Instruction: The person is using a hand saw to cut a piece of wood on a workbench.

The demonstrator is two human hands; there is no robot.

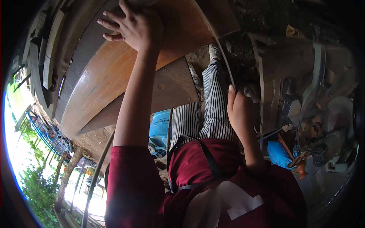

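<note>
My left hand (137, 26) lies on a reddish-brown wooden board (100, 72) with its fingers spread, holding nothing. The board has a smooth, slightly shiny face and stretches from the upper middle toward the lower left. Low on the right, my right hand (240, 108) is closed around the near end of a long thin strip (218, 40), its thumb pointing up along it. The strip runs away from me past the board's right side to the top of the view. Its exact kind cannot be made out.
A darker flat board (173, 85) sits below the wooden board, beside my striped trousers. Long planks (51, 49) are stacked at the far left. Wooden pieces and clutter (289, 57) fill the right, with a blue bag (279, 154) lower down. A blue printed object (159, 127) stands behind my left arm.
</note>
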